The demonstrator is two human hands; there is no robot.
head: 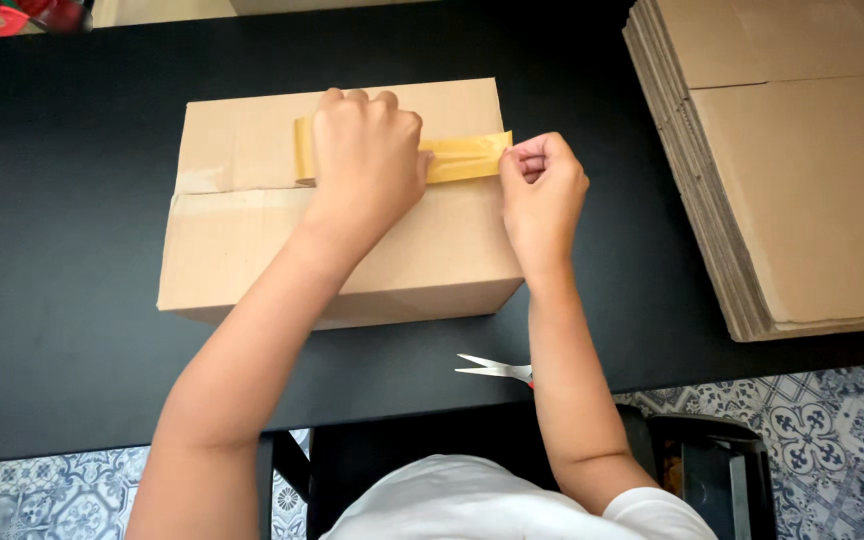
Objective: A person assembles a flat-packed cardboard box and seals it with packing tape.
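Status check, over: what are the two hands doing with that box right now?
Left hand pressing tape strip flat on cardboard box. Right hand pinching the strip's end at the box edge. Scissors lie apart on table, nothing in the way.

black table (72,300) | blue-white patterned tile floor (822,430) | black chair (712,470)

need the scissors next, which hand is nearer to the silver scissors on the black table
Right. The right hand is above the silver scissors, pinching tape; the left hand is farther up-left.
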